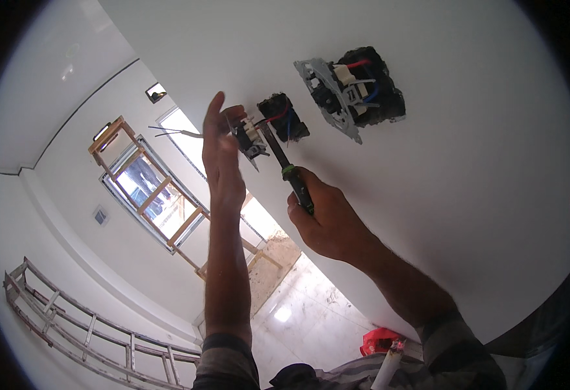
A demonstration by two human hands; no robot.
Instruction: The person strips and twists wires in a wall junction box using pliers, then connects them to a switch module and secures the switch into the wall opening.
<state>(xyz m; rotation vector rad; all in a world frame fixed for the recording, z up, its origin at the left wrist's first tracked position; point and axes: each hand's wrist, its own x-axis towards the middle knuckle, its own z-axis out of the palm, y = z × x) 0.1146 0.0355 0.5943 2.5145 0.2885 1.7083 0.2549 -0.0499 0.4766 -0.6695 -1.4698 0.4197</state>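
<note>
My left hand (221, 153) is closed around the frame of a wall socket module (249, 138), which it holds away from the wall. Red and blue wires run from the module's back into a black wall box (284, 118). In my right hand (330, 214) is a screwdriver (289, 171) with a black and green handle. Its shaft points up to the module's wire side; whether the tip sits in a screw is too small to tell. Right of this, a second socket module (337, 94) with a grey metal frame hangs tilted out of a larger wall box (382, 88), wired in red and blue.
A wooden ladder (158, 195) leans by a window at the left. Lower left stands a metal ladder (90, 331). A grey cable with bare ends (184, 132) sticks out beyond my left hand. A red bag (379, 339) and a white tube (387, 369) are near my body.
</note>
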